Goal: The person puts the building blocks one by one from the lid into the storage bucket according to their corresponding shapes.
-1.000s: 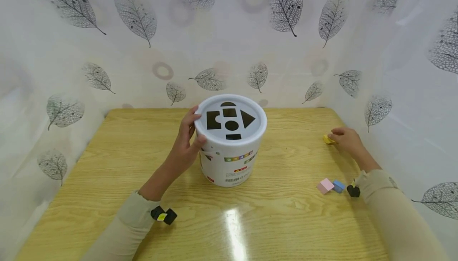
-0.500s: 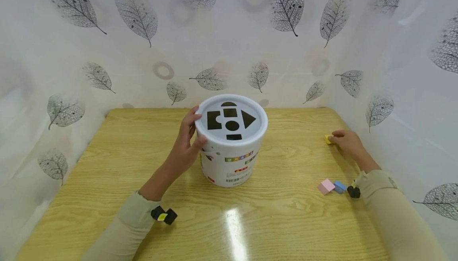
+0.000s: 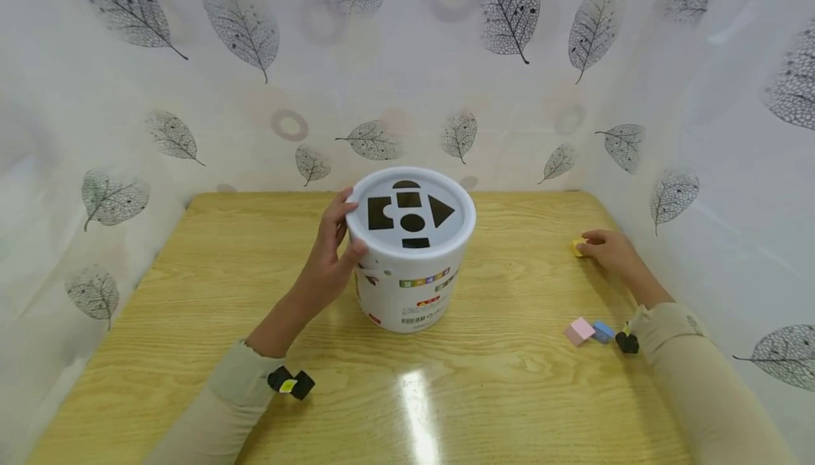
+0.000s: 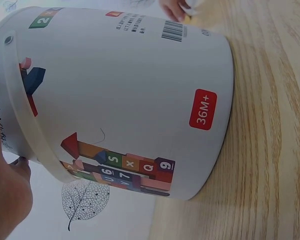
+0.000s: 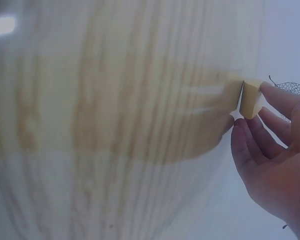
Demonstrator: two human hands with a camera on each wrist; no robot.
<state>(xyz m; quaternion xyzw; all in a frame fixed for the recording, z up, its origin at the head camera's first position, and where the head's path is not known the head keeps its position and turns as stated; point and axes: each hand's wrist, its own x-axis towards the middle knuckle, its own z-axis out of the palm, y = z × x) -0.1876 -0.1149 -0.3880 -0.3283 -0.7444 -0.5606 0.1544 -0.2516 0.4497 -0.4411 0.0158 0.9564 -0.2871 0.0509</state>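
Note:
A white shape-sorter bucket (image 3: 407, 295) stands upright on the table, its lid (image 3: 446, 238) cut with several dark shaped holes. My left hand (image 3: 327, 242) holds its upper left side, fingers bent at the lid's rim and thumb against the front. Over at the far right, my right hand (image 3: 614, 256) pinches a small yellow block (image 3: 577, 247). The right wrist view shows this yellow block (image 5: 250, 99) low at the tabletop between the fingertips. A pink block (image 3: 579, 331) and a blue block (image 3: 603, 331) lie side by side nearer the front, left of the right wrist.
The wooden table (image 3: 509, 394) reaches back to a pale curtain (image 3: 407, 83) with a leaf print, which also hangs along both sides. In the left wrist view a white carrying handle (image 4: 32, 122) lies against the bucket's wall.
My right hand has shifted slightly to the left with the yellow block. The left hand, the bucket, and the pink and blue blocks stay in place.

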